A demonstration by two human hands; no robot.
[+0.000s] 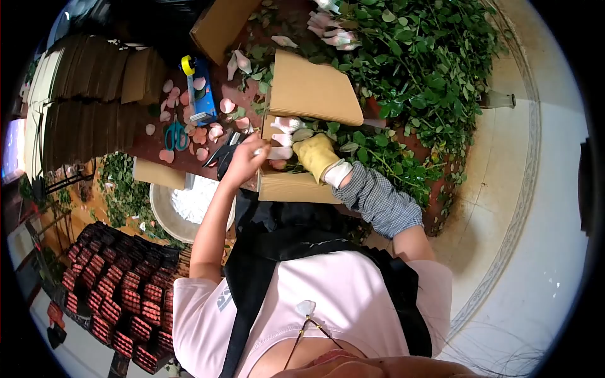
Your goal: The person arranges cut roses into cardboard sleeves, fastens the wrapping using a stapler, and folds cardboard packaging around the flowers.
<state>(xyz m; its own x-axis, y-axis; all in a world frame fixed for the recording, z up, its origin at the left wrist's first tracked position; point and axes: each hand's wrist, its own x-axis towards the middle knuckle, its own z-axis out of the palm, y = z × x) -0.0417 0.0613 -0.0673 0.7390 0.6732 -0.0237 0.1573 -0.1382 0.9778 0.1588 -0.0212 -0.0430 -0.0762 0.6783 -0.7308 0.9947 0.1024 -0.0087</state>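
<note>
My bare left hand (pixel 244 159) is closed, its fingertips pinching the end of a white-sleeved rose (pixel 279 153) on the cardboard. Just above it lie other pale pink roses (pixel 287 125) in white sleeves, heads to the left. My right hand (pixel 316 156), in a yellow glove with a checked oversleeve, is closed around rose stems, their green leaves (pixel 365 143) spreading to the right. Under the roses is an opened sheet of brown cardboard (pixel 315 88), with flaps above and below. A black tool (pixel 224 153) lies beside my left hand, partly covered by it.
Teal scissors (pixel 176 135), a blue tape dispenser (pixel 201 94) and loose petals (pixel 200 135) lie on the left. Stacked cardboard (pixel 82 94) stands further left. Leafy rose stems (pixel 428 63) heap up on the right. A tub (pixel 165 211) of white pieces sits below left.
</note>
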